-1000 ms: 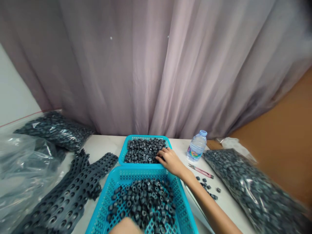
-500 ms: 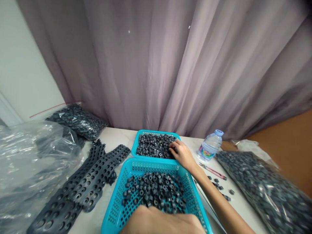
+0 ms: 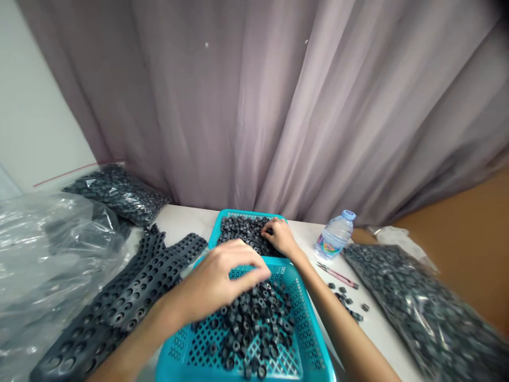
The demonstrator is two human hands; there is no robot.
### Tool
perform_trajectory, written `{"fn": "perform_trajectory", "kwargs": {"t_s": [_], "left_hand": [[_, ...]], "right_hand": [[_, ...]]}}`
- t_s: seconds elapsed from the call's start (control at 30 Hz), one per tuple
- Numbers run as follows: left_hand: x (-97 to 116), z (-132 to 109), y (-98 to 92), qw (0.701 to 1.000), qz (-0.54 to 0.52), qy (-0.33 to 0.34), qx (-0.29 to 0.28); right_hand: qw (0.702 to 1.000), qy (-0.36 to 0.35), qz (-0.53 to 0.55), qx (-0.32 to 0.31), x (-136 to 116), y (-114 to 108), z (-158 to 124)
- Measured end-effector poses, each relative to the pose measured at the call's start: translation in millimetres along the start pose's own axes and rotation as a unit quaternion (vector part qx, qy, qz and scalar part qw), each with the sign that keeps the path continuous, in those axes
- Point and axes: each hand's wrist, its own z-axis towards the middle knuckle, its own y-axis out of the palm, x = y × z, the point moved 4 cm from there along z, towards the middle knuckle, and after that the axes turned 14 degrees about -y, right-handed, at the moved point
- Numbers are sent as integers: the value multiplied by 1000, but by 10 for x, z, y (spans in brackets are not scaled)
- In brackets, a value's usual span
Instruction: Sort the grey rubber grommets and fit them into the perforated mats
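My left hand (image 3: pixel 228 273) hovers over the near blue basket (image 3: pixel 308 302), its thumb and fingertips brought together. Whatever is between those tips is too small or blurred to make out. Below it, many small black ring-shaped pieces (image 3: pixel 248 318) lie heaped on the basket's lattice bottom. At the right side of the far blue basket (image 3: pixel 214 231), my right hand (image 3: pixel 279 236) has its fingers curled down among similar black pieces (image 3: pixel 242 229). Its fingertips are partly hidden, so what they pinch cannot be made out.
Black perforated strips (image 3: pixel 147 281) and a clear plastic bag (image 3: pixel 51 265) lie left, with a filled bag (image 3: pixel 119 191) behind. On the right are a water bottle (image 3: pixel 335 236), pink-handled snips (image 3: pixel 338 275), loose pieces (image 3: pixel 345 300) and a large filled bag (image 3: pixel 421 297).
My left hand has risen from low over the near basket toward its far side. My right hand stays in the far basket, a little farther left among the pieces. The view has shifted slightly.
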Motion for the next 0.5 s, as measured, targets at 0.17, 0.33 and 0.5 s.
{"fn": "perform_trajectory", "kwargs": {"t_s": [0.17,0.33,0.5], "left_hand": [[-1173,379,-20,960,225,-157,50],[-1647,743,97,936,274,-220,16],[-1739,1088,359,926,299,-226,-50]], "right_hand": [[1000,15,16,9,24,-49,-63],[999,22,32,7,50,-55,-136],[998,23,62,4,47,-37,-113]]}}
